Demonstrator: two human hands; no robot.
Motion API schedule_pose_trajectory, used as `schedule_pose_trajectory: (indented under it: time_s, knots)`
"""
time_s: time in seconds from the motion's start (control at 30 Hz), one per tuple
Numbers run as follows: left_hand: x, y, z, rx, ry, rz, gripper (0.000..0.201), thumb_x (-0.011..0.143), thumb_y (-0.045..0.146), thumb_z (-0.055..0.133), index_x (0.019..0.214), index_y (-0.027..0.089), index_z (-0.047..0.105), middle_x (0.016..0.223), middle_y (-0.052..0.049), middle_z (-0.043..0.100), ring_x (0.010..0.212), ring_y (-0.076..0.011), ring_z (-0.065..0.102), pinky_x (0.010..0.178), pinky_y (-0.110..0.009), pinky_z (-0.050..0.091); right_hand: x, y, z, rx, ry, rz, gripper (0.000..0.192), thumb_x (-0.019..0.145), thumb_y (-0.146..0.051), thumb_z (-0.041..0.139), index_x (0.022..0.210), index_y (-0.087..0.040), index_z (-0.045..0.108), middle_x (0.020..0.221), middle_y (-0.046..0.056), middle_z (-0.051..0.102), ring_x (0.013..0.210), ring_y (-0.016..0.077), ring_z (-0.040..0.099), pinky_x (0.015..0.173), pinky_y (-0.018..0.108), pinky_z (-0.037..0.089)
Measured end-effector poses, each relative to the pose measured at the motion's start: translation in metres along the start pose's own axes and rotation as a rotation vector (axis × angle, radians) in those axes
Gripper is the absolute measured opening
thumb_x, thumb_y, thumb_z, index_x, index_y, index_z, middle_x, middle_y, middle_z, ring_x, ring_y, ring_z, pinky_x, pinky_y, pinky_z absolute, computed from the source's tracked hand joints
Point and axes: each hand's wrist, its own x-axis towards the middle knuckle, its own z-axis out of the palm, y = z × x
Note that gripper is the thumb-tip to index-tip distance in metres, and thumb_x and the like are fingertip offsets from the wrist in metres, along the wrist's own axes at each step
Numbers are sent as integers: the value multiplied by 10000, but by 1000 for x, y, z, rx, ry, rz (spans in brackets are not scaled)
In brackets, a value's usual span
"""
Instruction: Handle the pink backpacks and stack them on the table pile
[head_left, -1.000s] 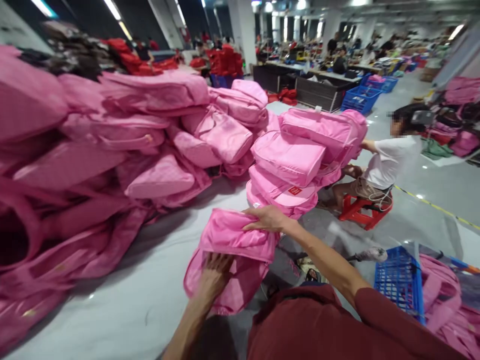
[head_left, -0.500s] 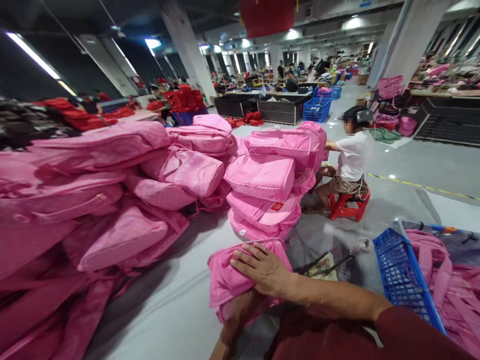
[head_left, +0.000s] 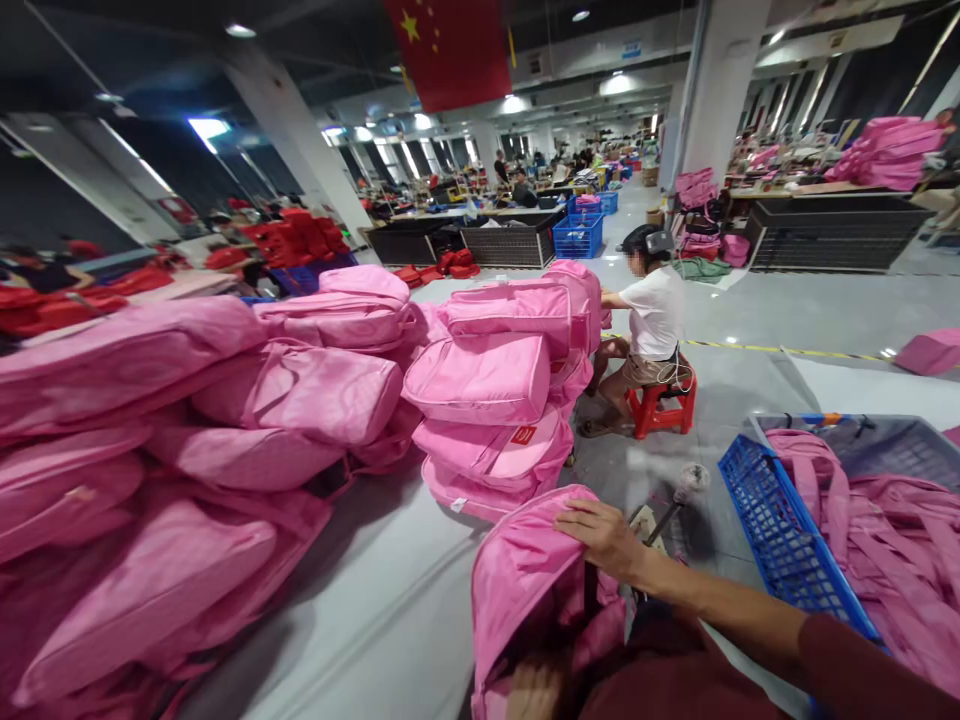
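A pink backpack (head_left: 510, 580) stands in front of me at the bottom centre, its dark inside showing through a gap. My right hand (head_left: 604, 540) is closed on the top rim, fingers over the pink cloth and the thumb hidden. Low at the frame's edge is my left hand (head_left: 536, 688), by the backpack's opening. It is blurred and cut off, so its fingers cannot be made out.
A big heap of pink backpacks (head_left: 225, 440) fills the left, and a stack of them (head_left: 480, 375) stands ahead. A co-worker (head_left: 652, 310) sits on a red stool (head_left: 664, 408). Pink straps lie in a blue crate (head_left: 787, 540) at right.
The view has swung right. My right hand went from lying flat on the backpack to gripping its rim, and the backpack now gapes open. My left hand has moved lower.
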Motion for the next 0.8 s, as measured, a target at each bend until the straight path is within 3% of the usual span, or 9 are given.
schedule_pose_trajectory:
  time_s: [0.13,0.27,0.33,0.4,0.47,0.53,0.6,0.7,0.8]
  knots:
    - [42,48,-28,-151,-252,-102,413,797,411,802,1172,355,965,1221,-199,899,1262,-602,803,1151,-775,634,-30,9,-39,73,57,224,503,1044,-143,573,1424,-262,879,1333,126,894,1291,305,845,1171,467,703]
    - [86,104,-55,-260,-286,23,329,922,428,747,1172,404,959,1226,-197,892,1243,-586,812,1097,-783,629,-58,19,-83,127,153,341,486,1115,-300,521,1441,-244,877,1294,173,893,1235,353,869,1093,494,724]
    - [102,123,-59,-316,-287,163,409,1021,420,661,1333,428,924,1275,-181,889,1229,-536,831,1070,-742,647,-71,26,-105,102,186,403,472,1128,-344,536,1433,-274,888,1284,184,892,1220,356,875,1089,472,723]
    - [118,138,-57,-385,-242,290,463,1111,422,577,1481,449,854,1382,-144,871,1306,-467,823,1157,-692,633,-84,35,-126,40,218,423,451,1128,-338,545,1402,-289,900,1248,176,901,1177,343,889,1052,447,739]
    - [137,151,-50,-424,-120,317,417,1145,440,580,1447,454,867,1382,-121,875,1331,-420,819,1243,-672,598,-96,45,-144,-31,228,413,443,1115,-307,542,1380,-270,896,1217,157,911,1134,323,899,991,437,760]
    - [160,164,-40,-390,74,258,385,1098,461,695,1436,422,875,1415,-136,859,1393,-428,785,1299,-692,557,-109,54,-159,-87,230,406,435,1079,-259,552,1350,-238,891,1194,143,916,1105,307,904,946,430,770]
    - [186,173,-32,-296,220,270,610,986,443,816,1590,359,789,1608,-177,752,1562,-476,657,1353,-741,485,-123,62,-170,-123,257,431,451,1028,-186,550,1312,-245,895,1164,125,921,1071,288,909,931,417,774]
    - [219,182,-22,-184,201,431,992,876,351,828,1823,311,534,1867,-181,492,1756,-508,400,1412,-789,364,-146,72,-179,-148,331,513,531,950,-109,522,1260,-305,907,1104,95,923,1017,271,916,906,398,777]
    - [247,189,-13,-189,119,525,966,921,312,728,1853,338,476,1901,-134,449,1787,-457,361,1441,-745,333,-164,86,-182,-144,385,610,464,956,-169,546,1183,-329,918,1048,93,918,956,286,915,858,398,776]
